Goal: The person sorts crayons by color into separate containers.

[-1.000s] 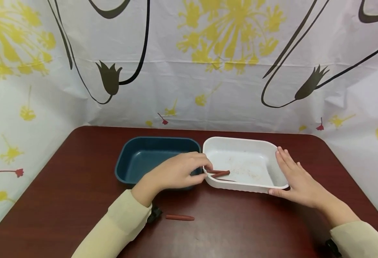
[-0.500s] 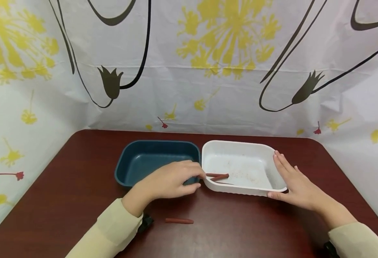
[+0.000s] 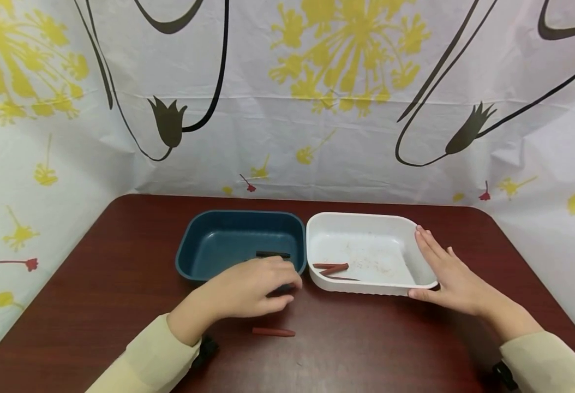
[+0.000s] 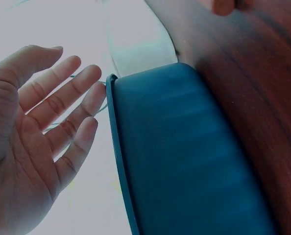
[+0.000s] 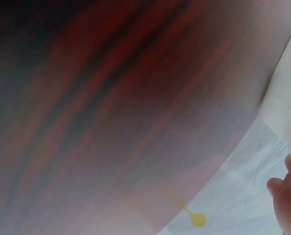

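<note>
My left hand (image 3: 248,289) is over the front edge of the blue tray (image 3: 181,256), palm down, holding nothing. Its spread fingers (image 4: 72,98) are plain beside the tray wall in the left wrist view. A dark stick (image 3: 273,254) lies in the blue tray just beyond the knuckles; the hand hides part of the tray floor. Several reddish-brown, crayon-like sticks (image 3: 334,269) lie at the left end of the white tray (image 3: 366,287). My right hand (image 3: 456,281) rests against that tray's right end, fingers straight along the rim and thumb at the front corner.
One reddish-brown stick (image 3: 274,332) lies on the dark red table (image 3: 366,349) in front of the trays. Both trays stand side by side. A patterned white sheet (image 3: 292,136) rises behind the table. Small crumbs dot the white tray's floor.
My left hand has moved from the white tray's left corner leftward and nearer to me, over the blue tray's front edge. A dark stick now shows in the blue tray. My right hand has stayed put.
</note>
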Demonstrator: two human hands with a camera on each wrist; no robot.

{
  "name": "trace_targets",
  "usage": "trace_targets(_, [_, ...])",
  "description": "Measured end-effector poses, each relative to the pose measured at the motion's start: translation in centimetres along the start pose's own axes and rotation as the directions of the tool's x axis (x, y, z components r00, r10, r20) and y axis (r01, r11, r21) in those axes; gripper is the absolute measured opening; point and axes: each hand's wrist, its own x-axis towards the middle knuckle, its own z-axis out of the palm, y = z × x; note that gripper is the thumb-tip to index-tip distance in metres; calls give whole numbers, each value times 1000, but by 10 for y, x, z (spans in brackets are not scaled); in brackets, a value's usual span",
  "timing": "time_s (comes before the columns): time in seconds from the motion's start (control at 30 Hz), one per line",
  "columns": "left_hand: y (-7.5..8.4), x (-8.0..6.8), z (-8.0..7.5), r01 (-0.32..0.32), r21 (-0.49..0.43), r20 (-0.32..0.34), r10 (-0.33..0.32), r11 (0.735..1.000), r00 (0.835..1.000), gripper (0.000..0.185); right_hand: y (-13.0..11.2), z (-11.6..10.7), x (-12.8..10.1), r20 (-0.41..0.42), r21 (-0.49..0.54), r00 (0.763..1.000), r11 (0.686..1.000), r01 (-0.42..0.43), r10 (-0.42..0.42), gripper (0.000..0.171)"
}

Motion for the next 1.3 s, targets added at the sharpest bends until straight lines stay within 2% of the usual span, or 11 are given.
trace_targets(0.33, [5,-13,5,63,-39,91,-60,997,994,23,1,-1,1,5,8,1000,1000,4,-4,117])
trace_targets(0.63, [5,-20,13,105,-40,210,-94,994,973,25,1,-1,1,16,28,1000,1000,-3,2,116])
trace_targets(0.93, [1,-20,20,77,-22,256,-69,997,964,20,2,-3,0,20,32,1000,999,-9,8,116])
trace_targets(1.3, [-2,-22,29,88,-31,308,-74,996,948,20,0,-2,2,29,46,1000,999,-10,9,116])
